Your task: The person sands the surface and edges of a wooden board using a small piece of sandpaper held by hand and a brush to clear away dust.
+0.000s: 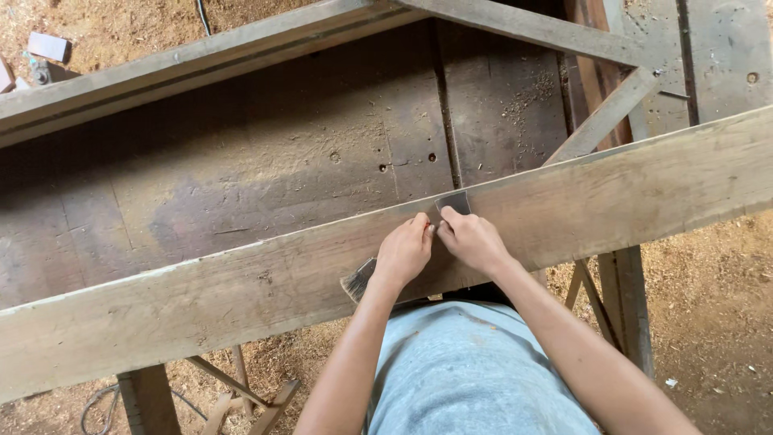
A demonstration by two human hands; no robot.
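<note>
**Scraper held on plank by both hands**

A dark metal scraper [453, 202] is held at the far edge of a long pale plank [241, 294], which lies slantwise across a worn workbench [266, 161]. The scraper is pinched from below by both hands, set side by side and touching at the fingertips. The left hand [404, 251] is curled, its fingers pressed to the scraper's lower left edge; the right hand [473, 239] is closed on the lower right edge, with the thumb laid against the blade. A brush [357, 282] is seen just beside the left wrist, bristles at the plank's near edge; whether it is gripped cannot be told. Sawdust [708, 290] is spread over the ground below.
</note>
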